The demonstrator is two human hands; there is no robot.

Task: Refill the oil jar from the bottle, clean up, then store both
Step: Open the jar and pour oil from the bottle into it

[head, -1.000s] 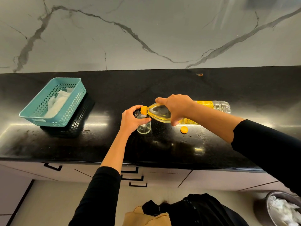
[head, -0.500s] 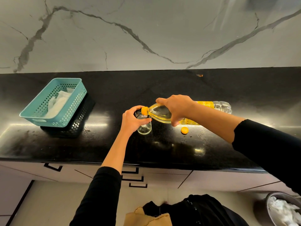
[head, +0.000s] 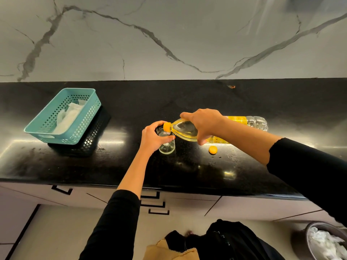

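Nothing much has moved since a moment ago; both hands stay in place. On the black desk (head: 187, 102), the left hand (head: 153, 136) has its grip closed around the small glass jar (head: 167, 143). The right hand (head: 203, 124) is wrapped tight on the oil bottle (head: 185, 130), tipped flat with its orange neck at the jar's mouth. An orange cap (head: 213, 149) lies near the jar. A blue basket (head: 63, 117) sits far left.

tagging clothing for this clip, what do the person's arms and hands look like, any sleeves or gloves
Both arms wear long black sleeves, pushed up so the forearms are bare. The left hand and right hand are bare: no gloves, and no rings, watch or bracelet show in this view.
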